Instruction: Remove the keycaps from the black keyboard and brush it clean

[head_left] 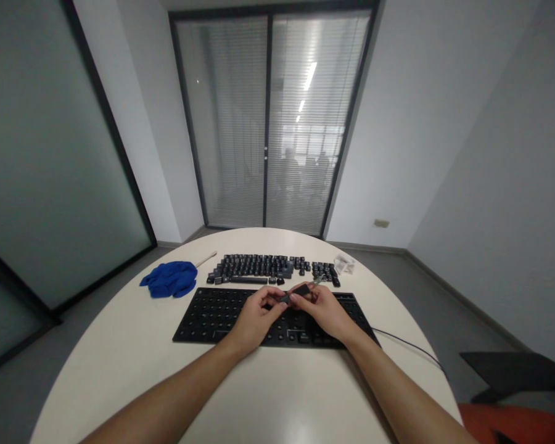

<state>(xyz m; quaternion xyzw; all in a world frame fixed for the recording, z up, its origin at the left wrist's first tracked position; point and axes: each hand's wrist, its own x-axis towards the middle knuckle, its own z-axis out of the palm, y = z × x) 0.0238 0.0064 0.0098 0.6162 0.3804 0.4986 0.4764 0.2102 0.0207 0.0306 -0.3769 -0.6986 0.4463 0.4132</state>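
A wide black keycap [300, 291] is held between both hands above the keyboard base [197, 320], which has most of its caps off. My left hand [254, 316] is closed, its thumb and fingertips pinching the keycap's left end. My right hand [327, 310] is closed around the keycap from the other side, thumb in front. The underside of the keycap is hidden. Behind the hands, rows of loose black keycaps [256, 266] are laid out in keyboard order. A thin metal wire tool [321, 279] shows just behind my right fingers, partly covered.
On the round cream table [134, 370] a crumpled blue cloth [171, 279] lies at the left, with a thin pale stick [206, 258] beside it. Small clear plastic bags [344, 264] are at the back right. A black cable [409, 343] runs off the right edge near a chair [518, 373].
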